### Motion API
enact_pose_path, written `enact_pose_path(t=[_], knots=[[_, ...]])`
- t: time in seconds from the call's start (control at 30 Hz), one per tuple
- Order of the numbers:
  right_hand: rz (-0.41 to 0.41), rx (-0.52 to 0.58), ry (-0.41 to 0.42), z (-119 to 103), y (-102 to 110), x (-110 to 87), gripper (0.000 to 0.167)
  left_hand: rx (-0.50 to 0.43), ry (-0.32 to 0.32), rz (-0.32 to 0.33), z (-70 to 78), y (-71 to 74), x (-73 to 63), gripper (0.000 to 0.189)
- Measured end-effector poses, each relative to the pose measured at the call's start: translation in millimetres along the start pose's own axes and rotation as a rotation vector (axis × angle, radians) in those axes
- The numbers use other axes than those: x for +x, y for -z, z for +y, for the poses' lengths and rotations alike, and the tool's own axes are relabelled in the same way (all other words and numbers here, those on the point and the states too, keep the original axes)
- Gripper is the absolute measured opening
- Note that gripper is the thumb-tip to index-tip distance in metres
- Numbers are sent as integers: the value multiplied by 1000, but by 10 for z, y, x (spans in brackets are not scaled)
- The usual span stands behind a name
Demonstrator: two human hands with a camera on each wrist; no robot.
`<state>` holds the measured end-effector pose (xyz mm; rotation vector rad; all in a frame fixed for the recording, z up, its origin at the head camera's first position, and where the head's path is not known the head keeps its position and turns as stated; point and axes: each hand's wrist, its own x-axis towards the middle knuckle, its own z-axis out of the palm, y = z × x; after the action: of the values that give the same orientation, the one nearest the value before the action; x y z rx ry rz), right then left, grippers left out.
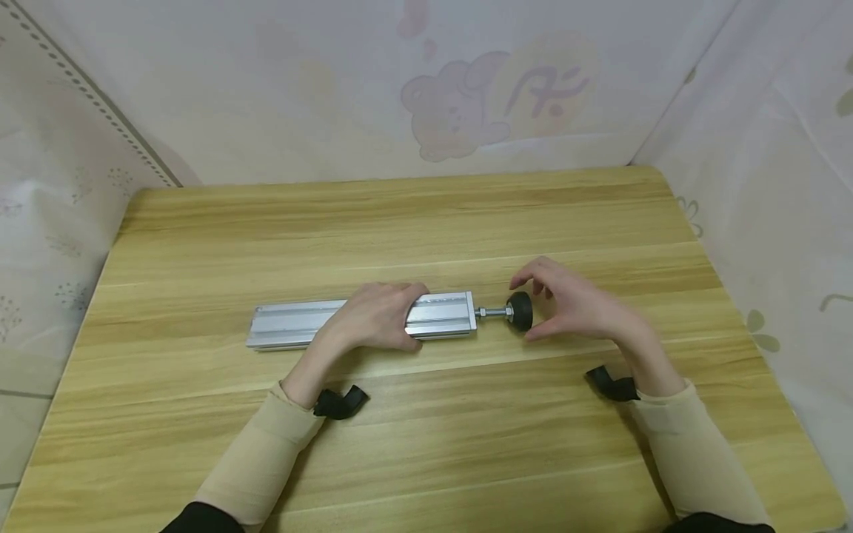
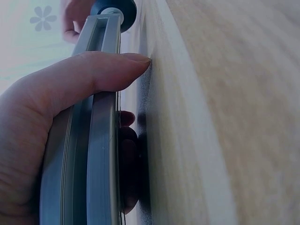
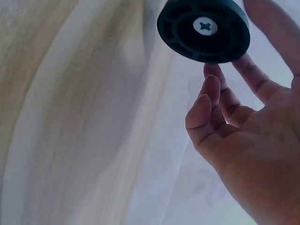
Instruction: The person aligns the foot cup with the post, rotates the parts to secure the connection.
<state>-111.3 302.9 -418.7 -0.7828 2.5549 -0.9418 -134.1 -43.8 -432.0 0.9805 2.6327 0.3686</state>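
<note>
An aluminium extrusion profile (image 1: 440, 314) lies lengthwise over the wooden table. My left hand (image 1: 375, 317) grips it across the middle; in the left wrist view the thumb (image 2: 103, 70) lies over the near side and the fingertips (image 2: 129, 154) show beneath. From the profile's right end plate sticks out a threaded stud (image 1: 493, 312) with nuts. At its end is a black levelling foot (image 1: 520, 311), its ribbed base and cross-head screw (image 3: 205, 26) facing the right wrist camera. Around the foot, my right hand (image 1: 583, 300) holds its thumb and fingers spread apart, fingertips near the rim.
The wood-grain table (image 1: 426, 437) reaches well beyond both hands, and its back edge meets a pale printed curtain (image 1: 300, 96). Similar cloth hangs at both sides. Black wrist straps (image 1: 341, 402) stick out from both sleeves over the table.
</note>
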Motion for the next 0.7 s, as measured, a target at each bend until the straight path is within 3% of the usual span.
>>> enact_pose_path(t=[0.17,0.3,0.43,0.7], knots=[[17,-129,5,-22,-83,47,69,2,4,-10,1,7,-2,71],[35,-157,20,-2,-115,56,67,6,10,-17,5,10,0,72],[33,-91,-2,40,-102,45,66,7,15,-19,8,12,4,71],[-58,175,-86,179,-18,24,56,1,18,-29,7,12,1,73]])
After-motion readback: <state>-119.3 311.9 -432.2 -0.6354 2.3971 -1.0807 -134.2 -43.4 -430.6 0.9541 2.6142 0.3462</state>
